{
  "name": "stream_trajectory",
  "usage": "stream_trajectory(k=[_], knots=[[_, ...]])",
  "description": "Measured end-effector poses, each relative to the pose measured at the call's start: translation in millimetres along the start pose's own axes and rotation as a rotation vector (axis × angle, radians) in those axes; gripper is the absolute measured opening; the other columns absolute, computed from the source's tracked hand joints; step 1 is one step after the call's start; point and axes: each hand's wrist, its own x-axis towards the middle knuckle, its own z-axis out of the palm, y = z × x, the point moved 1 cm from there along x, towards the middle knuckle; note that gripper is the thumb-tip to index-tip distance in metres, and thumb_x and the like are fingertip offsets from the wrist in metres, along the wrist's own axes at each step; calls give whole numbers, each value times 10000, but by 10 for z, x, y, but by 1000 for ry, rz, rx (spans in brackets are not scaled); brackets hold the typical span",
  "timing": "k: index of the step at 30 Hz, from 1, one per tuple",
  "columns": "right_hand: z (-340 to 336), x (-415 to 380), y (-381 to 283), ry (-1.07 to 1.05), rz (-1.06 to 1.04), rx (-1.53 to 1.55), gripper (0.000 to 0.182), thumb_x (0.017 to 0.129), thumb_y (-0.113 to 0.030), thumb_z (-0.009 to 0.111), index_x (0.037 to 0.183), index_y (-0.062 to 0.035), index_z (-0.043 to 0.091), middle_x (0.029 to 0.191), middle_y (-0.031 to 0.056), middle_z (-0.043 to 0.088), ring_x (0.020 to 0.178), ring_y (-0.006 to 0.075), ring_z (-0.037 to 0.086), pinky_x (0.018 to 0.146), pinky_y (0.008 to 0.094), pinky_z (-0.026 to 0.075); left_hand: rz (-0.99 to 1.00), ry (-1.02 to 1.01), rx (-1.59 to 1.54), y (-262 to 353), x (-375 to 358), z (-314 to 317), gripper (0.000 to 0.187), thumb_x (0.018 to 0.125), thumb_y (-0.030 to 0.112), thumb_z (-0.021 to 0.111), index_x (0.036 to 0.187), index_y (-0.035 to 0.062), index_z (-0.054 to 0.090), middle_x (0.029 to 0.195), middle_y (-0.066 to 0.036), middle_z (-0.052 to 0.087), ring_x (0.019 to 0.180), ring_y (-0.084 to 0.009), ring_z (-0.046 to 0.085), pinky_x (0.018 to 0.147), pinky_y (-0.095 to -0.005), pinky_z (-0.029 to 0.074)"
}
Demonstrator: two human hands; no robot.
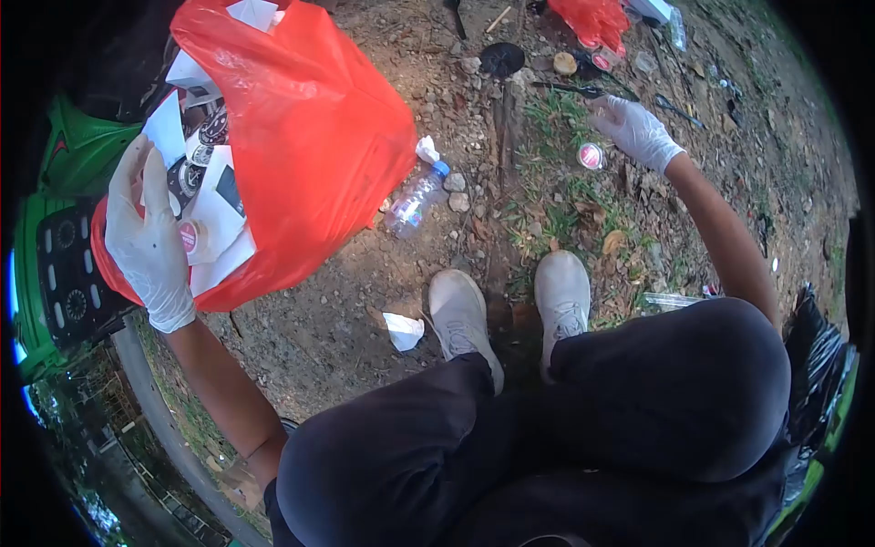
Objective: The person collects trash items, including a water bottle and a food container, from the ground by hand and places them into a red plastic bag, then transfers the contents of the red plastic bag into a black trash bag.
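My left hand [150, 239], in a thin white glove, is at the mouth of a red plastic bag [319, 137], its fingers stretched upward and a little apart. White paper boxes and a plastic cup with a pink label [193, 239] fill the bag's opening beside those fingers. Out to the right, my gloved right hand [631, 133] reaches low over the ground with fingers extended. Its fingertips come right up to a black plastic utensil [570, 88]. Just below that hand lies a small round lid with a pink label [591, 156].
A clear plastic bottle with a blue cap [417, 202] lies against the bag. Crumpled white paper [403, 331] is near my shoes [460, 310]. More litter, including a black disc [502, 60] and another red bag [592, 20], lies farther off. Green plastic bodywork [87, 141] stands at left.
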Motion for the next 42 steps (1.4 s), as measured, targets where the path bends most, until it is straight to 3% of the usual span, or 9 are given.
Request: stream_trajectory(k=[7,11,13,19,22,31,35,39,42], knots=[[149,41,696,57,42,-62,570,962,-357,691,1468,-107,615,986,217,764,993,404,736,908,468,552,715,-77,-101,995,-344,1165,339,900,150,810,1212,51,721,1144,-131,728,1066,-301,696,942,-417,555],[93,3,680,2,148,-75,569,949,-324,708,1470,-116,618,972,199,766,979,408,733,916,464,555,723,-316,-257,1367,-741,1699,320,916,192,793,1202,70,716,1148,-121,731,1071,-307,689,910,-409,566],[137,58,721,-48,193,-142,622,956,-295,759,1506,-75,571,1172,251,745,1077,331,733,978,418,550,674,-444,-155,1336,-944,2022,286,939,235,769,1177,90,707,1094,-95,729,1019,-305,689,868,-415,567],[433,-147,325,-142,7,147,919,946,-640,695,1583,-32,434,1492,294,575,1385,412,582,1152,456,471,571,-569,81,555,-1518,2813,562,919,332,779,1346,6,616,1307,-212,654,1094,-368,670,900,-462,560],[583,-369,28,-28,-163,-322,871,923,-567,743,1588,-93,440,1416,258,597,1265,443,632,1053,502,532,407,-643,134,371,-1715,2854,779,875,383,809,1464,-41,528,1403,-263,597,1124,-397,658,914,-484,553],[787,-296,-5,2,-206,-203,534,947,-326,764,1408,-103,610,1084,170,651,957,372,724,828,465,591,254,-728,238,-206,-2122,2975,864,799,308,883,1502,-20,503,1330,-237,651,1065,-372,679,884,-477,561],[300,-201,-447,28,-75,84,502,960,-350,760,1364,-86,620,961,164,688,949,358,724,838,444,578,102,-702,-249,103,-1943,2682,736,905,232,819,1503,-45,489,1393,-252,630,1207,-370,672,1036,-478,527],[35,54,-573,294,-241,226,443,995,-355,741,1320,-77,620,1005,155,722,950,348,722,848,425,570,-210,-745,-818,639,-1527,2137,580,1030,102,676,1546,-38,453,1425,-136,635,1207,-171,643,1030,-340,523],[-456,82,-1171,255,-223,289,396,1008,-328,742,1270,-46,646,1027,116,739,913,220,718,862,359,569,-254,-737,-828,797,-1229,1657,639,992,78,715,1555,-46,440,1433,-137,616,1225,-169,627,1049,-334,514]])
